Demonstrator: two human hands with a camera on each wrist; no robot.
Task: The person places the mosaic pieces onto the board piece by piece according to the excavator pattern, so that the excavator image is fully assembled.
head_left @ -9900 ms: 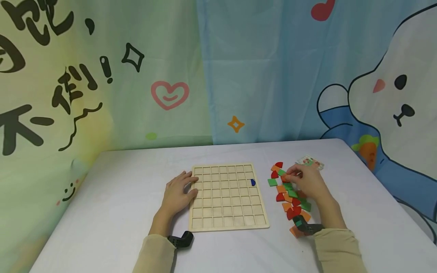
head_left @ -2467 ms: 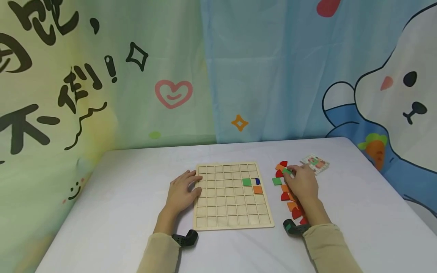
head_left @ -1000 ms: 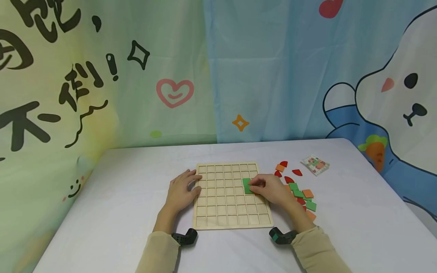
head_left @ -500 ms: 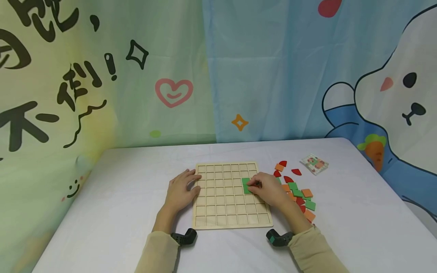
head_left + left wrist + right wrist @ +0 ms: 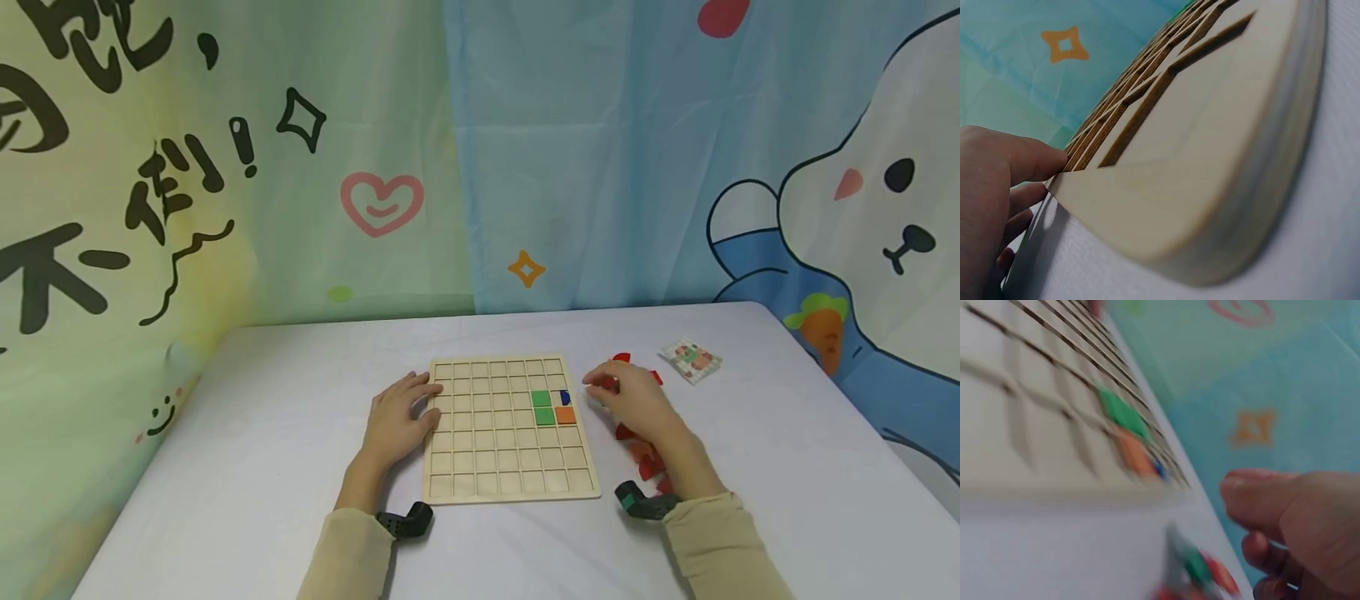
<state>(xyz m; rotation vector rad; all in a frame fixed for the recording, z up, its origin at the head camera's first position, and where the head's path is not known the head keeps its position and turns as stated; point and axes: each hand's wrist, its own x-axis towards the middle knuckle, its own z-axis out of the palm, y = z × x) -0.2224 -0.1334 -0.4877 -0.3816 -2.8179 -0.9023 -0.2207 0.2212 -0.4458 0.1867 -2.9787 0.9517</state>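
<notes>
A pale wooden grid board (image 5: 483, 458) lies mid-table. On its right side sit two green square tiles (image 5: 544, 416), an orange square tile (image 5: 566, 415) and a small blue piece (image 5: 565, 397). My left hand (image 5: 403, 418) rests at the board's left edge with fingers spread; the left wrist view shows fingertips touching the board's rim (image 5: 1147, 219). My right hand (image 5: 633, 402) is over the loose pieces, right of the board, and hides many of them. Its fingers are loosely bent in the blurred right wrist view, with nothing visible between them.
Loose red pieces (image 5: 649, 468) and other tiles lie under and beside the right forearm. A small printed packet (image 5: 691, 360) lies behind the right hand. The white-covered table (image 5: 225, 467) ends at a printed curtain (image 5: 540, 167).
A green tile and an orange tile, then a second green tile, have come onto the board beside the blue piece. My right hand has just left the board toward the loose pieces. The left hand stays.
</notes>
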